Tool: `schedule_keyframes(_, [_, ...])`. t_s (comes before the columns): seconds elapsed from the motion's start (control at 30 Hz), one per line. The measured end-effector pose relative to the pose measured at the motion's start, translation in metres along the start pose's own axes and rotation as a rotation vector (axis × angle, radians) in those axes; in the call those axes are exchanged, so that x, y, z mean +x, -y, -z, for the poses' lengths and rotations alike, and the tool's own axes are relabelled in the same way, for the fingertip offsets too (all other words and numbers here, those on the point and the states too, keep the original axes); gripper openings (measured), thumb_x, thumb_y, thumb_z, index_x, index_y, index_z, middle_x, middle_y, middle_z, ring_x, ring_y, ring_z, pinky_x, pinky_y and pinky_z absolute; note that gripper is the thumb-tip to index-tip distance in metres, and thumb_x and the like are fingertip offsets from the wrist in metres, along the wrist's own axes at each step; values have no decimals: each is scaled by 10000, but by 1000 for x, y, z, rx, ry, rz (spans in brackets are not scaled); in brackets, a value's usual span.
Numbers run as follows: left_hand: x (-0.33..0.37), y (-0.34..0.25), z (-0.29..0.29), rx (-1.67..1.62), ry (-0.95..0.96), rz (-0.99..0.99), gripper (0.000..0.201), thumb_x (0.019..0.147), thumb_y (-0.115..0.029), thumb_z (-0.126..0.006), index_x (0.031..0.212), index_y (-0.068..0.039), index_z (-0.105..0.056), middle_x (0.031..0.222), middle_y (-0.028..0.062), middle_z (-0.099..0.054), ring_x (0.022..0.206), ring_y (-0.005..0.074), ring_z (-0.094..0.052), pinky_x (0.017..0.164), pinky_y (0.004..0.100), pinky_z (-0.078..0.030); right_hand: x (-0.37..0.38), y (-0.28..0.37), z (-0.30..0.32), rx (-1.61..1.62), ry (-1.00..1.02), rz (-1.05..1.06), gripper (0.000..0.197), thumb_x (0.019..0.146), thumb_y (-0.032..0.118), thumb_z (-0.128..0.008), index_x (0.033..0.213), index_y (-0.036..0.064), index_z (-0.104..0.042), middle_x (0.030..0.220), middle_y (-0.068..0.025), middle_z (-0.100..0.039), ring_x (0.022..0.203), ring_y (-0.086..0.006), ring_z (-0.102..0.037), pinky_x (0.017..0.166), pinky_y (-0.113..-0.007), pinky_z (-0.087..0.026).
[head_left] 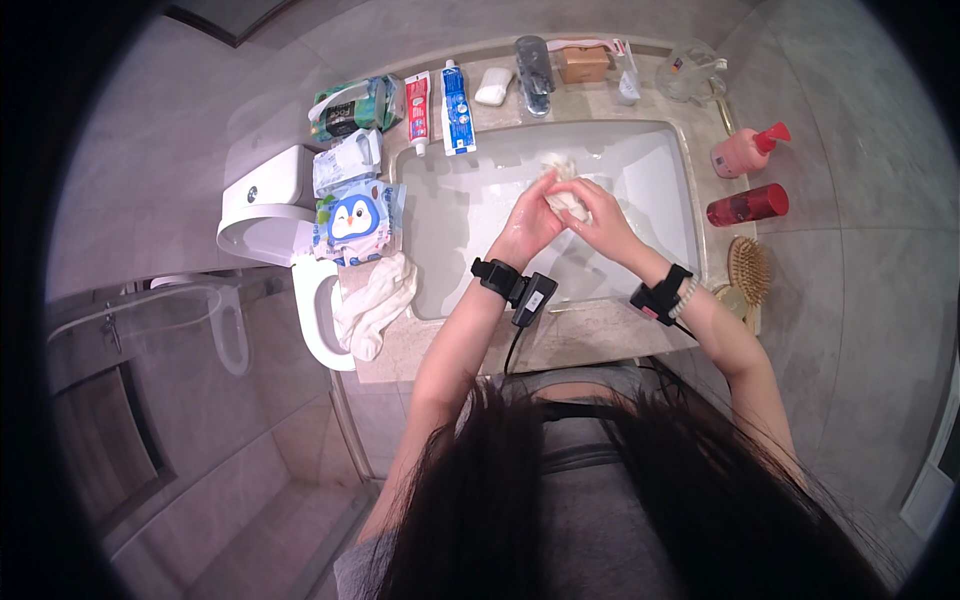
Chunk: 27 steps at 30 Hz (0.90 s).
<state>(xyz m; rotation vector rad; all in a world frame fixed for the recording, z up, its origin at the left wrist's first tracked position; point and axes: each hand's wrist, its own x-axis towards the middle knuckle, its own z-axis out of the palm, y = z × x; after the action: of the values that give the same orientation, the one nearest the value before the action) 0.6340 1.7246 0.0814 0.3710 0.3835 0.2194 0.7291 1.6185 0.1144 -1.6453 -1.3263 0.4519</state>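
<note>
Close together, hands [534, 222] angled inward over sink [450, 205], clasping white cloth [571, 207].

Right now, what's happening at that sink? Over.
Left grip and right grip: together on white cloth. Cloth bunched, over sink. Possible snag: cable hanging from left wrist device.

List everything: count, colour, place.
Held cloth: one, white, between hands
Sink: one, white, centre
Counter: one, beige, around sink
Loose cloth: one, white, counter's left
Packs: three-plus, green and pale blue, left
Tubes: two, red and blue, back left
Soap-like lump: one, white, back
Cylinder: one, dark grey, back
Box: one, orange-brown, back
Vessels: two, clear, back right
Bottles: two, pink and red, right
Hairbrush: one, tan, right
Toilet: one, white, far left
Wristbands: two, black, wrists
Left hand, right hand: one each, bare, over sink
</note>
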Motion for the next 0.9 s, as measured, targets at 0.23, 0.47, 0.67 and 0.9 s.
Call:
schedule_keyframes(0.23, [3,8,-2,513,-180,-131,128,893,-143,-480,878,-41,-555,796,25,-574,678,99,-544,578,232,-438,-5,-29,-1,244,-374,-245,420,797,226,-615,1146,64,-447,964,-50,-559,899,-146,-518,778,-281,-405])
schedule_keyframes(0.47, [6,24,-8,838,-117,-110,143,846,-194,-513,773,-71,-526,630,-29,-468,519,57,-406,451,212,-315,23,-19,4,1050,175,-590,497,791,205,-644,1211,46,-431,954,-47,-584,847,-110,-563,736,-260,-457])
schedule_keyframes(0.67, [-13,6,-9,1140,-22,89,227,796,-199,-616,954,-68,-519,761,5,-540,635,79,-528,544,210,-411,35,-37,5,984,118,-579,234,827,194,-606,993,33,-574,847,-19,-577,726,-90,-561,607,-206,-463])
schedule_keyframes(0.9, [-18,13,18,361,-220,33,313,923,-284,-433,1186,-116,-436,1038,16,-541,924,132,-549,760,308,-486,25,-40,-21,735,-278,-418,232,856,211,-556,969,11,-592,926,-64,-605,830,-124,-576,709,-253,-462])
